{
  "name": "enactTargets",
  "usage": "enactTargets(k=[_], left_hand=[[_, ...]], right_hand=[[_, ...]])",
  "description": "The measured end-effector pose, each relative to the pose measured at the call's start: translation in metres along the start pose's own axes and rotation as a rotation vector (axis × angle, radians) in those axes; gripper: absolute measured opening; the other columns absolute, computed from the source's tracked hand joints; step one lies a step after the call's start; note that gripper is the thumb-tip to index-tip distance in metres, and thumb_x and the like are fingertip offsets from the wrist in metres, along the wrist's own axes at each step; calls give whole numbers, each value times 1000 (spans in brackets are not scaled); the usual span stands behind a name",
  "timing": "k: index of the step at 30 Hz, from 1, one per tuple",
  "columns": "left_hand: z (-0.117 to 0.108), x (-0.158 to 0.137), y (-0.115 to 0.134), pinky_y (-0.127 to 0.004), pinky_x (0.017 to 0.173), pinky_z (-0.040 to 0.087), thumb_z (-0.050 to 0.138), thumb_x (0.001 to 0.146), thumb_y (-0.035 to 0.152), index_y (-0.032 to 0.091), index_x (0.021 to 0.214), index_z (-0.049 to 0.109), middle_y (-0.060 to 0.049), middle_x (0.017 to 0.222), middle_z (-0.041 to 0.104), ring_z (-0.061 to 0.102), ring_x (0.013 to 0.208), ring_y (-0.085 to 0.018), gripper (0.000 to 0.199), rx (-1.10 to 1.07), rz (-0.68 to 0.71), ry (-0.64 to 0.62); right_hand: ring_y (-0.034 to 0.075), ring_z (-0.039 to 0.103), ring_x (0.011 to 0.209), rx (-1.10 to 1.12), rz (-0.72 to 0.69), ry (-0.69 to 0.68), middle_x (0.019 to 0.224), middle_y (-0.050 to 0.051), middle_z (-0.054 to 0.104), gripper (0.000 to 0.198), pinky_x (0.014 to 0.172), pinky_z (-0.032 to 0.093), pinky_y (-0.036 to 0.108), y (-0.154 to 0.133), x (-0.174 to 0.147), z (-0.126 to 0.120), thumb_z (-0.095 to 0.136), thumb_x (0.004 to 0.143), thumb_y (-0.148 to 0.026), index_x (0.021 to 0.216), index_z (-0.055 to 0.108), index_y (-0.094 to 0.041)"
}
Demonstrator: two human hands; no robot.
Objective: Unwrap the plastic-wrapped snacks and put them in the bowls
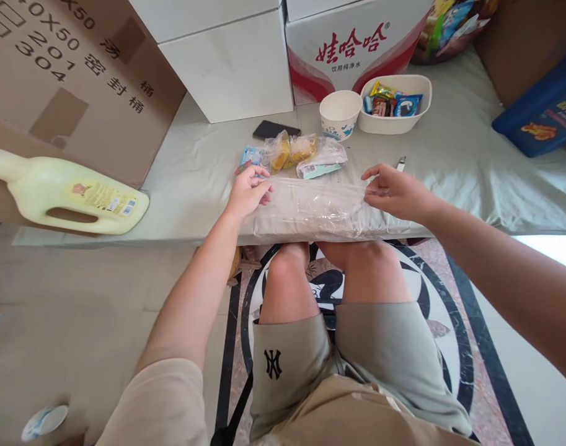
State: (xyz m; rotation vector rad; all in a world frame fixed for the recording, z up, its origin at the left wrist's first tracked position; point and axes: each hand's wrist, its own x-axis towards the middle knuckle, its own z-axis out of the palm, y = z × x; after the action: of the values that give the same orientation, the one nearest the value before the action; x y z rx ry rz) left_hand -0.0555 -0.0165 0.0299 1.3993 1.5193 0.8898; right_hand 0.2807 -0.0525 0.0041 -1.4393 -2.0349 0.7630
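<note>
A clear plastic bag (313, 201) stretches between my two hands over the front edge of the cloth-covered table. My left hand (251, 193) pinches its left end, fingers bent together. At the other end my right hand (392, 193) grips the plastic between thumb and fingers. Just behind the bag lie yellow-wrapped snacks in clear film (292, 152), a blue packet (252, 155) and a crumpled clear wrapper with a pale green edge (323, 162). A nail clipper (400, 164) rests beyond my right hand.
Behind are a black phone (276, 130), a paper cup (340, 114) and a white tub (394, 124) of wrapped snacks. White cartons (231, 68) and a brown box (78, 80) stand at the back and left. A yellow bottle (78, 192) lies left; a blue container (540, 111) is right.
</note>
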Motion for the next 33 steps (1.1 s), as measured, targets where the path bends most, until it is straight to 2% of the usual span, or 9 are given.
enactTargets(k=[3,7,11,15,18,22,27,29,33], left_hand=[[5,7,-14,-18,48,44,62,77,19,23,91,53,5,68,61,56,49,-7,18,-111,-118,6],[14,10,-33,-17,43,38,62,79,19,23,94,52,6,69,59,53,45,-6,18,-133,-169,37],[23,12,-50,-18,39,31,62,81,18,22,94,53,6,67,56,47,40,-6,16,-2,-122,13],[27,14,-64,-20,40,33,62,82,18,21,93,55,5,73,57,47,41,-6,13,73,-42,28],[27,15,-68,-20,41,35,62,82,18,21,91,56,5,72,57,47,42,-6,11,87,-36,38],[27,17,-64,-19,41,34,62,83,17,20,87,56,5,68,57,47,43,-6,9,60,-71,15],[18,13,-43,-18,45,39,61,87,22,21,83,52,4,66,58,54,47,-7,10,-49,-127,-107],[13,7,-30,-17,45,39,61,90,27,22,87,51,4,68,61,57,49,-8,11,-67,-111,-181],[13,-5,-2,-16,42,34,63,92,39,24,93,51,5,65,61,56,44,-8,18,-24,-73,-355]], right_hand=[[24,68,79,22,31,64,100,9,69,44,69,56,41,13,-1,9,57,79,-26,123,56,-23],[34,61,116,-218,-83,247,134,16,57,56,91,52,52,6,-10,20,52,79,-16,134,54,-24],[34,50,133,-381,-363,12,138,12,59,57,108,41,56,-6,-7,37,49,81,-14,136,56,-25],[31,59,115,-513,-460,-125,105,9,72,33,109,37,54,-4,-3,46,50,86,-18,111,70,-25],[24,62,83,-598,-440,-96,81,7,68,29,85,46,40,-1,-16,43,44,93,-18,94,72,-24],[17,56,63,-670,-393,-126,80,6,67,36,57,34,31,1,-49,41,38,95,-15,97,73,-23],[17,57,55,-478,-322,-410,75,1,70,26,49,31,30,-7,-75,36,52,94,-38,106,73,-31],[18,62,61,-352,-261,-347,76,2,71,27,54,40,31,-18,-66,27,50,96,-43,104,73,-30],[31,65,111,-168,-229,-22,121,13,68,51,90,52,43,-39,-13,20,60,90,-47,135,58,-22]])
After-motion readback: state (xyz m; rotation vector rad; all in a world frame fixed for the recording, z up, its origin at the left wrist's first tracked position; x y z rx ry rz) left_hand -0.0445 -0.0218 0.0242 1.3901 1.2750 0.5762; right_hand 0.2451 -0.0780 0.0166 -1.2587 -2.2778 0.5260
